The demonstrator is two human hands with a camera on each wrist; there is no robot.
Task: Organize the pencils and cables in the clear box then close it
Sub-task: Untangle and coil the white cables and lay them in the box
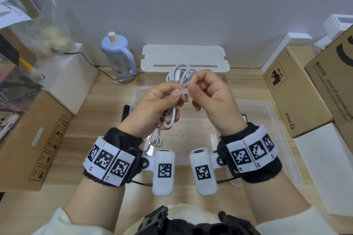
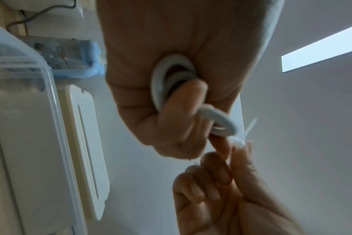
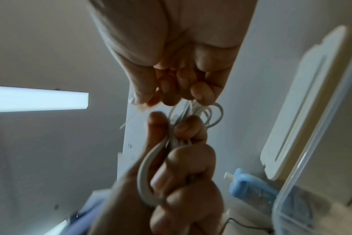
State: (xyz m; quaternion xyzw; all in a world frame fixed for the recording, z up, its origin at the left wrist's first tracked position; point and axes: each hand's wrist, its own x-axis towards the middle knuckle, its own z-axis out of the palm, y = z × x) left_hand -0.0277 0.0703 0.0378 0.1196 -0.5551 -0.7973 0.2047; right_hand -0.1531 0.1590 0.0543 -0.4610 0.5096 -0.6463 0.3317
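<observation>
Head view | left hand (image 1: 152,105) is gripping coiled white cable (image 1: 178,76), frame centre | right hand (image 1: 212,91) is pinching translucent tie (image 1: 181,92) | advice: keep coil squeezed tight while cinching, above clear box (image 1: 267,112).

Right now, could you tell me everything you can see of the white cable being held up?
The white cable is thin, smooth, round cord gathered into several loose loops. The left hand grips the bundle at its middle, loops sticking out above and below. The right hand pinches a translucent tie against it. It is held above the clear box.
</observation>
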